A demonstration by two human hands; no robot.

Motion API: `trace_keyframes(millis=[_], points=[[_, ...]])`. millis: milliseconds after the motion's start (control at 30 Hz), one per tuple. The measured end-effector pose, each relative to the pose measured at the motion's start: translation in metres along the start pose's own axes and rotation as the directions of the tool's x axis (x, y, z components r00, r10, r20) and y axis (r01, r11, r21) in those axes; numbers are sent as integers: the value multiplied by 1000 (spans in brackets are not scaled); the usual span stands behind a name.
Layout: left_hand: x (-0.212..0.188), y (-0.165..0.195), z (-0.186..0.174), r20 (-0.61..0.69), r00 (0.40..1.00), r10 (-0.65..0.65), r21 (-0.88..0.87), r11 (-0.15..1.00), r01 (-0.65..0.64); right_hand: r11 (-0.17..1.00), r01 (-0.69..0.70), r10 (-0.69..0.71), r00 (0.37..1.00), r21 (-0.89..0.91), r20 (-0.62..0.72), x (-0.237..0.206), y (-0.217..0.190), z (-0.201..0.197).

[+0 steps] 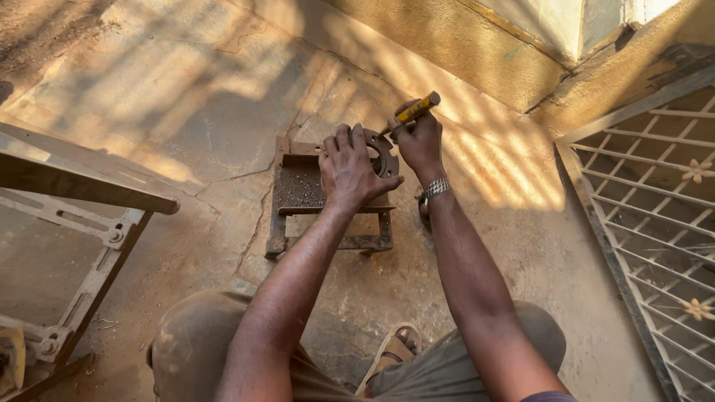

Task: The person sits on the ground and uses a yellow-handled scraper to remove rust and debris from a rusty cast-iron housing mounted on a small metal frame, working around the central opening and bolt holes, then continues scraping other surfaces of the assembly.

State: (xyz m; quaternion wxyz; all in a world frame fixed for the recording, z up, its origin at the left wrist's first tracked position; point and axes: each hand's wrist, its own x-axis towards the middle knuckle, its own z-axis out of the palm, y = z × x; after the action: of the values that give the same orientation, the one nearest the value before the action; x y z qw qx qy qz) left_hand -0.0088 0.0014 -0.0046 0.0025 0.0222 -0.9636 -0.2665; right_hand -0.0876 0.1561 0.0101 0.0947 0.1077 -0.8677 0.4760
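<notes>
The head view looks down at a cracked stone floor (pixel 186 112) striped with sunlight and shade. Near the middle of it stands a small rusty metal stand (pixel 298 193), a low frame of angle iron with a flat, gritty top plate and short legs. On the stand's far right corner lies a round metal ring plate (pixel 386 160), dark and rusty, with small holes about its face; most of it is hidden under the hands.

The left hand (pixel 348 170) lies flat on the ring plate with its fingers spread and bent over the rim, pressing it down against the stand. The right hand (pixel 418 141) is closed in a fist about a yellow-handled screwdriver (pixel 415 109), whose handle sticks up and away to the right while its tip points down at the ring plate's far edge, just beside the left fingertips. A metal wristwatch (pixel 437 187) sits on the right wrist.

Along the left edge of the floor stands a grey metal frame (pixel 89 223) with slotted bars and bolts, its top rail slanting across. At the right edge lies a white window grille (pixel 655 201) with small flower ornaments. At the far edge rises a yellowish plastered wall (pixel 462 52). At the near edge show the person's bent knees in dusty trousers and a sandalled foot (pixel 395 353) between them.
</notes>
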Motion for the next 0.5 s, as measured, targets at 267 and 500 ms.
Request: trace_keyframes(millis=[267,500], points=[[-1,-2,-2,6,1000,-7,-39,999,8,997,52,-56,997,-64,-58,-5,-8,-13],[-3,1,-3,-52,998,16,13,1000,-15,998,-29,26,998,-55,-52,-20,-14,-14]])
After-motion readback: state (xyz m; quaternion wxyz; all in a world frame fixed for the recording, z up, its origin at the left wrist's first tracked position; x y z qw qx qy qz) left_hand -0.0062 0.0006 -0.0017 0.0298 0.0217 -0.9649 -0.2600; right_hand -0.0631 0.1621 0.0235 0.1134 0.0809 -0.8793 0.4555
